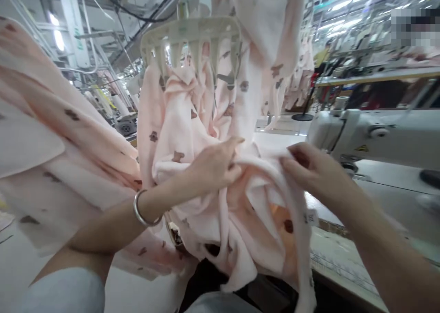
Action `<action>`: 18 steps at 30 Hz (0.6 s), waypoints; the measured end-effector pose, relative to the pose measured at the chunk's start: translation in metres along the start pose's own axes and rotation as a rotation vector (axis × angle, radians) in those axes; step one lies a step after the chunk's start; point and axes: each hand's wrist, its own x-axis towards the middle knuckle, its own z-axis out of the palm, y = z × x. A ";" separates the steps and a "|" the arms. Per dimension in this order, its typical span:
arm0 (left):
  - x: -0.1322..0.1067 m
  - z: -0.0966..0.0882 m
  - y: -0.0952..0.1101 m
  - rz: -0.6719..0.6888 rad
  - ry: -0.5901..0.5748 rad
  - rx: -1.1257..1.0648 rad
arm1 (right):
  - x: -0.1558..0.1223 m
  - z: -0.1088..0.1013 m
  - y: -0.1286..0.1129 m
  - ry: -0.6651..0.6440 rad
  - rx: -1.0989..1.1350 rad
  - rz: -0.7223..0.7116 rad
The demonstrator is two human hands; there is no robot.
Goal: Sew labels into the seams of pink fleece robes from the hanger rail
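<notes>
A pale pink garment [192,134] with small brown prints hangs in folds from a beige clip hanger [189,29]. My left hand [220,164], with a silver bangle on its wrist, is closed on the garment's edge near the middle of the view. To its right, my right hand [304,164] pinches the same pink edge between thumb and fingers. Between the two hands the fabric edge curves, and its loose part drapes down towards my lap. A small white label [311,216] shows at the cloth's right side.
A white sewing machine [388,134] stands close on the right, on its table [405,184]. More pink printed cloth [51,134] hangs at the left. Behind are other hanging garments [299,70] and another worktable [381,77].
</notes>
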 end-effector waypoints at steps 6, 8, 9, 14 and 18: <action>0.061 -0.028 0.034 0.067 0.198 -0.018 | -0.085 0.030 -0.047 0.114 0.075 -0.193; 0.067 -0.029 0.050 0.130 0.291 0.033 | -0.105 0.052 -0.056 0.123 -0.025 -0.140; 0.069 -0.028 0.055 0.147 0.323 0.048 | -0.113 0.060 -0.056 0.150 -0.067 -0.112; 0.076 -0.024 0.045 0.085 0.376 -0.040 | -0.153 0.055 -0.026 0.317 -0.312 -0.088; 0.055 -0.036 0.025 -0.016 0.307 -0.250 | -0.170 0.037 -0.005 0.349 -0.417 -0.018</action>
